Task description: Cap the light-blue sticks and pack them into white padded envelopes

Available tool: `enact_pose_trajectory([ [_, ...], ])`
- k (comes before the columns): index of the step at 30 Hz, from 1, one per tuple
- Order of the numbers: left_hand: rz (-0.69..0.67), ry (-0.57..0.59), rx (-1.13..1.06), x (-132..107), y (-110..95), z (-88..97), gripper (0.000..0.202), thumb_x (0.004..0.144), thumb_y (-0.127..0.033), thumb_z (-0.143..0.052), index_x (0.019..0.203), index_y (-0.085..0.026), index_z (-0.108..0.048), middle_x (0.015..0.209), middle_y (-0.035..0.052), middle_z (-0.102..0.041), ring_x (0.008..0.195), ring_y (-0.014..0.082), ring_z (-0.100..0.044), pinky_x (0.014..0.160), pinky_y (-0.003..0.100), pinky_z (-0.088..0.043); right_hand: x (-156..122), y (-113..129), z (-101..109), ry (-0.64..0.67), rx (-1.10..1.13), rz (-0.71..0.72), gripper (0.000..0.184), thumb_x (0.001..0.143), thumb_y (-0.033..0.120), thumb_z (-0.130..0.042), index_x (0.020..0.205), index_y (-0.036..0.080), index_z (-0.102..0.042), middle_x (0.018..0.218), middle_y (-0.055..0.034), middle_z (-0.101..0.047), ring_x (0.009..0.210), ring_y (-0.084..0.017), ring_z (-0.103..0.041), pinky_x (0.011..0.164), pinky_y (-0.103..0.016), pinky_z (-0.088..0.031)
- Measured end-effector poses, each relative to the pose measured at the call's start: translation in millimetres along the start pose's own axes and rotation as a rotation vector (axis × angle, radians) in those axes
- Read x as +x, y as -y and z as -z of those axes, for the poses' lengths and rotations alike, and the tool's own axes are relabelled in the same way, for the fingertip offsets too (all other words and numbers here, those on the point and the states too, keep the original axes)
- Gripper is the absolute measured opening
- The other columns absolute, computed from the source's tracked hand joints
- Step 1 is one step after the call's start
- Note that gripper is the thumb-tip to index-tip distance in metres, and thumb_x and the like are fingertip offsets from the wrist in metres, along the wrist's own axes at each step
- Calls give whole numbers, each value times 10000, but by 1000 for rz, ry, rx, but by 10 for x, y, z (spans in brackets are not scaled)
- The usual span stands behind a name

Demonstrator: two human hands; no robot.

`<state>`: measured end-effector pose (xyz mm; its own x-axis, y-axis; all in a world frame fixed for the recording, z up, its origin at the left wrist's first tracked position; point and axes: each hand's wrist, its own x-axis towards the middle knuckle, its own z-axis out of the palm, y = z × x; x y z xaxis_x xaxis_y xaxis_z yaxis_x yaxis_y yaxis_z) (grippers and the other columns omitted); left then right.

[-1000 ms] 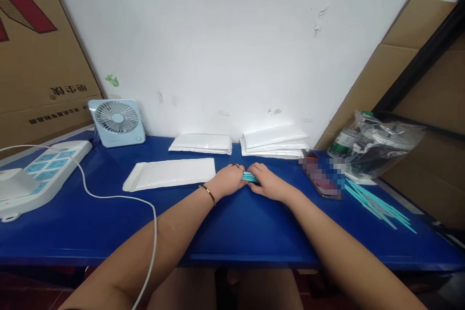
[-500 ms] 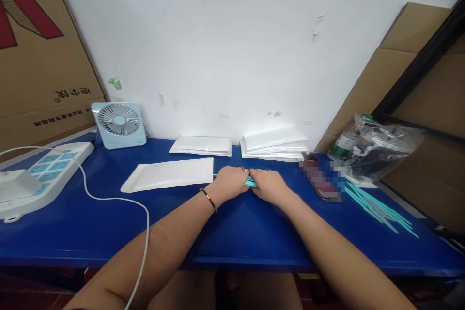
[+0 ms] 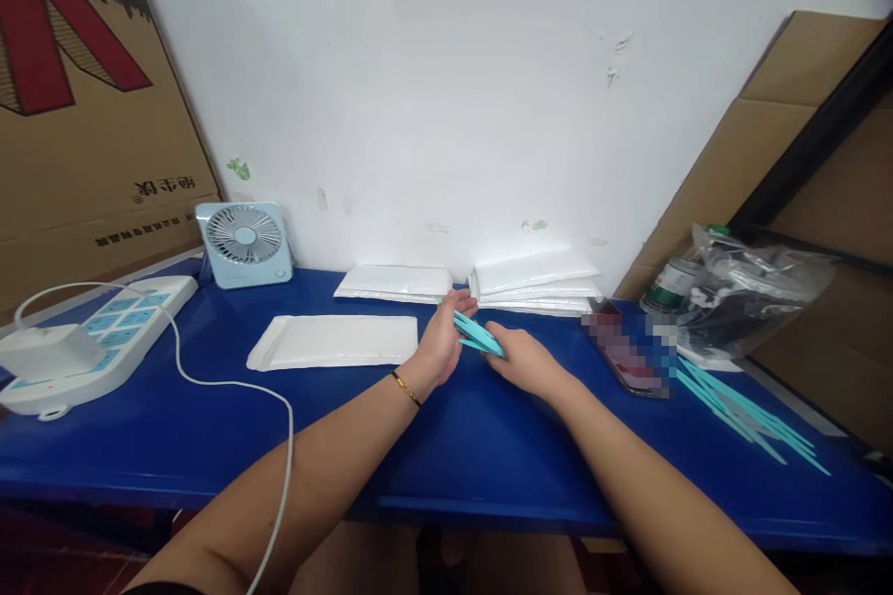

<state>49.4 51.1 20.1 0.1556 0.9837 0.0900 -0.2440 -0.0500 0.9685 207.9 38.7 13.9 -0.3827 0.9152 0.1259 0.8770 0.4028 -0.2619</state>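
A bundle of thin turquoise strips point(image 3: 477, 335) spans the gap between my two hands over the middle of the table. My right hand point(image 3: 522, 358) is closed around the bundle's near end. Turned palm inward, my left hand point(image 3: 443, 344) has its fingers stretched out, and the strips' far ends lie against its palm and fingers. To the left of that hand, a flat white padded envelope point(image 3: 341, 340) lies on the blue table. Behind the hands are a small white envelope stack point(image 3: 396, 281) and a taller white envelope stack point(image 3: 537, 277), both near the wall.
More turquoise strips point(image 3: 753, 414) lie at the right, beside a partly blurred phone point(image 3: 624, 353) and a clear plastic bag point(image 3: 753, 288). At left stand a light blue fan point(image 3: 246, 244) and a power strip point(image 3: 132, 325). A white cable point(image 3: 230, 383) crosses my left forearm.
My left hand has opened and turned its palm inward, away from the right hand. More of the strip bundle now shows between them. The view has shifted slightly.
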Motion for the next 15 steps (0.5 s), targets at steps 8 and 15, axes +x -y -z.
enact_pose_trajectory([
  [8, -176, 112, 133, -1, -220, 194, 504, 931, -532, -210, 1351, -261, -278, 1437, 90, -356, 1314, 196, -364, 1005, 362, -393, 40, -27, -15, -216, 692, -25, 287, 809, 496, -521, 856, 220, -461, 639, 20, -523, 559, -148, -522, 542, -263, -409],
  [15, -406, 239, 221, -139, -284, 101, 545, 911, -538, -323, 1371, -246, -300, 1459, 86, -321, 1339, 232, -310, 1064, 397, -320, 111, 99, -205, -284, 1132, 33, 319, 762, 476, -613, 794, 203, -451, 621, 25, -541, 568, -131, -535, 556, -268, -458],
])
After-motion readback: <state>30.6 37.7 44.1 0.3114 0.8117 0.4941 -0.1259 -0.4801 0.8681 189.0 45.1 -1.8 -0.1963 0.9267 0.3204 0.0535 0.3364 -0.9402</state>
